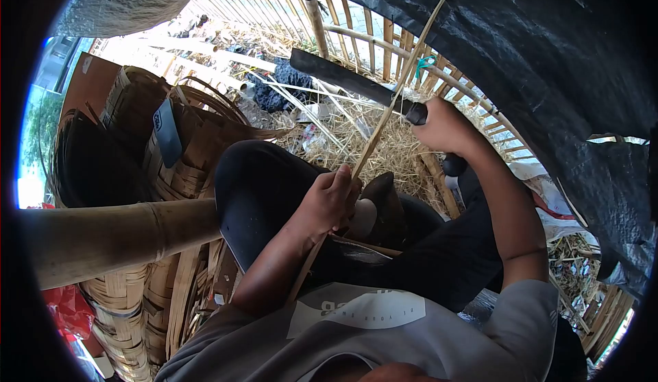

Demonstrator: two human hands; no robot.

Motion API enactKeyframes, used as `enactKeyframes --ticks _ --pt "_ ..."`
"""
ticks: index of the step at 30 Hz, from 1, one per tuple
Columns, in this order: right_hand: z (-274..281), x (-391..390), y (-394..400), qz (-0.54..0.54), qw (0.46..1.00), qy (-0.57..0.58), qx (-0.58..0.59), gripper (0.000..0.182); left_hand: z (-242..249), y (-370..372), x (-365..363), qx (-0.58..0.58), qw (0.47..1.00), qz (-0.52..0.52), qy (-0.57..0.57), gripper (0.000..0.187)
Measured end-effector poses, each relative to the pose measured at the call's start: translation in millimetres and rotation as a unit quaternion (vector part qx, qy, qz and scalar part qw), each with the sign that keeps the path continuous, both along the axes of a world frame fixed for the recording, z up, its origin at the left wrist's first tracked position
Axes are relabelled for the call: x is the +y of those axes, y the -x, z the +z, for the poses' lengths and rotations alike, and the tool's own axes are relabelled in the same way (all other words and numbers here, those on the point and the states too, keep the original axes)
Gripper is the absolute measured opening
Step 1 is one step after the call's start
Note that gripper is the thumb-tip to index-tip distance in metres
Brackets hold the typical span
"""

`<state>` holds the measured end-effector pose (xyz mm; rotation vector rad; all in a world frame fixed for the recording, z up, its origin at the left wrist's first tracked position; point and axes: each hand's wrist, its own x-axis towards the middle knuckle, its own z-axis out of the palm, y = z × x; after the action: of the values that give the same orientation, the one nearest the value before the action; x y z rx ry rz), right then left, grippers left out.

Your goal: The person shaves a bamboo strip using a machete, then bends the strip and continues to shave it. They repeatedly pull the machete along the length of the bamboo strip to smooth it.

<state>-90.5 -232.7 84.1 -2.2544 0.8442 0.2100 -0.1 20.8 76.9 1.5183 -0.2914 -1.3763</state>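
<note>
A long, thin bamboo strip (pixel 373 138) runs slantwise from my lap up past the blade. My left hand (pixel 334 200) is closed around its lower part, near my bent knee. In my right hand (pixel 442 127) is the dark handle of a large knife (pixel 343 79), whose wide blade points to the upper left. The blade crosses the strip just beyond the handle, and they look to be touching there. Which of them lies on top is hard to make out.
A thick bamboo pole (pixel 123 238) juts in from the left, above woven baskets (pixel 123 313). Straw and shavings (pixel 404 156) cover the ground ahead. A slatted bamboo fence (pixel 384 42) and black plastic sheeting (pixel 548 73) stand beyond and to the right.
</note>
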Motion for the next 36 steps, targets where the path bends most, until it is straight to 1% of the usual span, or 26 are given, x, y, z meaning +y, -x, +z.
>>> enactKeyframes --ticks 1,2,3,5,8,10,11,12,15,16,17,18,19,21,22,23,25,26,27,29,30,33,34,36 --pt "1.8 10.2 1.9 -0.003 1.0 -0.015 0.008 0.024 1.2 1.1 -0.5 0.012 1.0 0.01 -0.007 0.049" --pt "4.6 25.8 3.8 0.021 1.0 -0.022 -0.004 0.025 3.1 3.1 -1.2 0.023 0.999 0.022 -0.014 0.049" --pt "-0.6 27.6 4.5 0.041 0.999 0.001 -0.029 0.024 4.5 4.8 -1.7 0.034 0.999 0.036 -0.02 0.049" --pt "-2.9 21.7 3.3 0.055 0.997 -0.057 0.006 0.023 2.6 4.9 -2.8 0.013 1.0 0.024 -0.008 0.048" --pt "0.8 19.5 -1.7 0.022 0.987 -0.155 0.032 0.016 -1.2 3.5 0.5 0.015 1.0 0.02 -0.011 0.047" --pt "0.8 11.6 -1.2 -0.021 0.948 -0.315 0.045 0.019 0.4 2.3 -3.4 0.019 0.999 0.023 -0.014 0.046" --pt "-1.4 9.6 0.2 -0.044 0.917 -0.393 0.05 0.02 2.6 2.9 -4.4 0.021 0.999 0.027 -0.019 0.046" --pt "-5.5 13.3 -2.0 -0.05 0.926 -0.371 0.049 0.027 3.9 3.4 -4.5 0.022 0.999 0.033 -0.025 0.046" --pt "-9.8 16.2 -6.1 -0.038 0.984 -0.176 0.001 0.023 4.9 2.5 -4.3 0.028 0.999 0.031 -0.019 0.045" --pt "-11.4 8.3 -5.4 -0.003 0.997 -0.076 -0.007 0.021 3.7 3.6 -3.7 0.014 0.999 0.029 -0.017 0.045" --pt "-20.5 0.5 -4.1 0.0 0.999 0.037 -0.022 0.018 1.6 5.3 -3.4 0.001 1.0 0.026 -0.016 0.045" --pt "-16.2 -4.4 -2.9 -0.001 1.0 0.018 -0.021 0.019 0.4 6.5 -3.7 -0.013 1.0 0.023 -0.013 0.045" --pt "-11.4 -8.5 -1.6 -0.002 1.0 -0.001 -0.021 0.02 0.5 6.0 -3.1 0.0 1.0 0.023 -0.013 0.045" --pt "-21.5 -15.2 -0.8 -0.03 0.998 0.051 -0.029 0.02 2.2 2.2 -1.6 0.023 0.999 0.023 -0.014 0.046" --pt "-25.6 -16.9 -0.6 -0.044 0.996 0.077 -0.033 0.019 2.8 2.0 -2.2 0.016 0.999 0.027 -0.015 0.046" --pt "-29.7 -17.0 1.5 -0.05 0.997 0.052 -0.034 0.019 3.1 2.8 -2.8 0.01 0.999 0.03 -0.016 0.046" --pt "-16.2 1.2 3.7 -0.063 0.997 0.004 -0.034 0.018 1.7 5.5 -5.4 -0.011 0.999 0.026 -0.016 0.047" --pt "-5.9 17.9 5.1 -0.04 0.997 -0.059 -0.012 0.018 -0.5 6.0 -7.0 -0.028 0.999 0.018 -0.016 0.047" --pt "-0.8 40.1 8.0 0.015 0.997 -0.029 -0.063 0.017 -2.6 6.9 -7.1 -0.044 0.999 0.014 -0.016 0.047" --pt "-4.8 31.6 2.6 0.083 0.995 -0.053 -0.017 0.016 -5.0 5.8 -1.4 -0.024 1.0 0.006 0.001 0.048" --pt "-6.1 29.3 1.7 0.069 0.995 -0.077 -0.01 0.015 -6.6 4.6 2.1 -0.014 1.0 -0.002 0.005 0.048" --pt "-7.4 27.4 -3.7 0.052 0.987 -0.149 0.023 0.013 -11.5 4.5 0.7 -0.01 1.0 0.017 -0.016 0.048" --pt "-6.1 25.3 -5.8 0.047 0.983 -0.172 0.034 0.012 -0.6 6.8 -2.5 -0.003 0.999 0.039 -0.018 0.047" --pt "-11.1 21.5 -5.3 0.041 0.975 -0.213 0.042 0.015 2.1 4.8 -3.1 0.009 0.999 0.032 -0.018 0.047"
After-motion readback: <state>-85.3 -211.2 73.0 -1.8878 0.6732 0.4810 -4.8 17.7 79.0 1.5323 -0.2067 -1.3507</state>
